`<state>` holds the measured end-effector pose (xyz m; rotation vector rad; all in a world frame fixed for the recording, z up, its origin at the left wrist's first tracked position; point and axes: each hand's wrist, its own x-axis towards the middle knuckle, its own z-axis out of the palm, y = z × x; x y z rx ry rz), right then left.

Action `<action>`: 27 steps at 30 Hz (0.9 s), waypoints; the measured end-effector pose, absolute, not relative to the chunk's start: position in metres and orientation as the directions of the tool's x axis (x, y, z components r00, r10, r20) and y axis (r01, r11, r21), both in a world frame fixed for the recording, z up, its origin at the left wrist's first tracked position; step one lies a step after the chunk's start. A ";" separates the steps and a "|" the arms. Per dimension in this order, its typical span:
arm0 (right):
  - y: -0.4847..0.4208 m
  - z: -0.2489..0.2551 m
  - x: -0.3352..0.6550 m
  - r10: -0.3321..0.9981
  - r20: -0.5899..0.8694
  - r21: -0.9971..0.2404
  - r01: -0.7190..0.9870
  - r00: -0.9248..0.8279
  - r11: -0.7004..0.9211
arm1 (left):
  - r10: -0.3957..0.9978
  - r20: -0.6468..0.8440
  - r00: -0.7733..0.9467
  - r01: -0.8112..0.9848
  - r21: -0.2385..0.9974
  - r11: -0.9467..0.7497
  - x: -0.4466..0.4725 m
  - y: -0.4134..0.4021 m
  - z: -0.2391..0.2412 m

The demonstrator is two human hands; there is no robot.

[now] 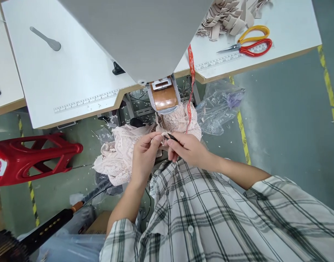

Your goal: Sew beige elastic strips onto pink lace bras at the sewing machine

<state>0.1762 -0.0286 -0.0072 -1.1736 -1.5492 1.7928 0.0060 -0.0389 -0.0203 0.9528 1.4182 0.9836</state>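
My left hand [145, 154] is closed, with thumb and forefinger pinching the edge of pale pink lace fabric [119, 153]. Right beside it, my right hand [190, 148] is closed around a slim, dark pointed tool [171, 137], whose exact kind I cannot make out. The tool's tip is close to the pinched edge, and my fingers cover part of both. Folds of the lace spread below the hands and to the left. More of it bunches under the sewing machine's brown-topped bed [164, 98], just beyond my fingers.
The machine's grey head [139, 32] overhangs the white table [74, 72]. Red-and-yellow-handled scissors [249, 43] lie at right near a pile of beige strips [229, 18]. A red ribbon [191, 69] hangs down beside the bed. A red stool [33, 156] stands at left.
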 end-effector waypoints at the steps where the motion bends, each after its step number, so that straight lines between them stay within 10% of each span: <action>1: -0.030 -0.009 0.174 0.817 -0.289 -0.957 0.163 -0.498 -0.239 | 0.946 -0.315 -0.075 0.042 0.947 0.318 0.007 -0.040 -0.020; 27: -0.019 -0.007 0.176 0.802 -0.346 -0.929 0.296 -0.486 -0.221 | 0.963 -0.256 -0.090 0.169 0.949 0.268 0.013 -0.040 -0.019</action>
